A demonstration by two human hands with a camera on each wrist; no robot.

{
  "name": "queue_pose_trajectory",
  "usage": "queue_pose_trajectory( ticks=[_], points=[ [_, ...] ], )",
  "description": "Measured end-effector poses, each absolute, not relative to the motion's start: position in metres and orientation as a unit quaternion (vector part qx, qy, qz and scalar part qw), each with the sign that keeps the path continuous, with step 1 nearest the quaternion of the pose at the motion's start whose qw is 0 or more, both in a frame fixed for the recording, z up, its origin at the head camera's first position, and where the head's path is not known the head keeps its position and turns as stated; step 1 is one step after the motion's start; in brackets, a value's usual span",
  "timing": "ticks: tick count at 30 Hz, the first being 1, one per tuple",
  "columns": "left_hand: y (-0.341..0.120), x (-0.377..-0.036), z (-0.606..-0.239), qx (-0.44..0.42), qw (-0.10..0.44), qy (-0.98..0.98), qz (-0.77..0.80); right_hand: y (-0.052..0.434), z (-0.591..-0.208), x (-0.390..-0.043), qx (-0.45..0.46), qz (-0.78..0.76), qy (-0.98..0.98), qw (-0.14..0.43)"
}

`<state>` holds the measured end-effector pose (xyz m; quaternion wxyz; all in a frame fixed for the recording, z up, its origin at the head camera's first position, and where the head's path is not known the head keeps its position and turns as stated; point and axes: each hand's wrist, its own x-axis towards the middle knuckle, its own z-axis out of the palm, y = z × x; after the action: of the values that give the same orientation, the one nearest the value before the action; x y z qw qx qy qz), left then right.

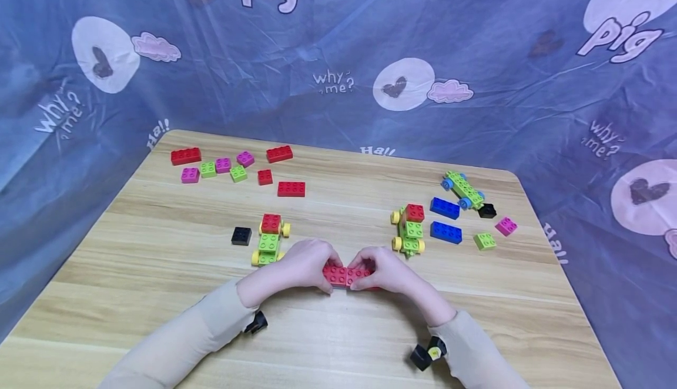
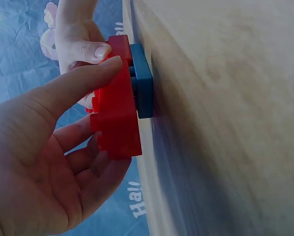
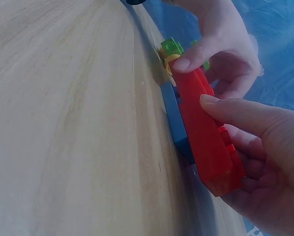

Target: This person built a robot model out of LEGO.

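Observation:
My left hand point(image 1: 307, 262) pinches a red brick point(image 1: 335, 275) between thumb and fingers. Beside it, my right hand point(image 1: 388, 268) grips a second red brick point(image 1: 358, 274), and the two bricks meet end to end. Beneath them lies a blue brick point(image 2: 144, 81) on the table, spanning their join. In the left wrist view, a narrow gap with blue studs shows between the blue brick and the red ones. The right wrist view has the outer end of the right red brick point(image 3: 201, 137) reaching past the blue brick.
On the wooden table point(image 1: 338, 342), a wheeled brick car point(image 1: 270, 242) stands left of my hands and another car point(image 1: 409, 230) right. Two blue bricks point(image 1: 446, 232) and a blue-wheeled base point(image 1: 464, 190) lie farther right. Several red, pink and green bricks point(image 1: 223, 165) lie back left.

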<state>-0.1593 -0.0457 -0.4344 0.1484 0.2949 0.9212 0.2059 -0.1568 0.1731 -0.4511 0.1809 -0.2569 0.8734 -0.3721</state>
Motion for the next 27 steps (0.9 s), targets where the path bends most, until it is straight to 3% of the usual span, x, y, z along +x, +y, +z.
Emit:
queue_pose_trajectory(
  ticks=[27],
  points=[
    [-0.0402,-0.1625,-0.4357,0.262,0.158,0.922,0.237,0.1732,-0.4506,-0.1569,-0.260,-0.384,0.868,0.180]
  ],
)
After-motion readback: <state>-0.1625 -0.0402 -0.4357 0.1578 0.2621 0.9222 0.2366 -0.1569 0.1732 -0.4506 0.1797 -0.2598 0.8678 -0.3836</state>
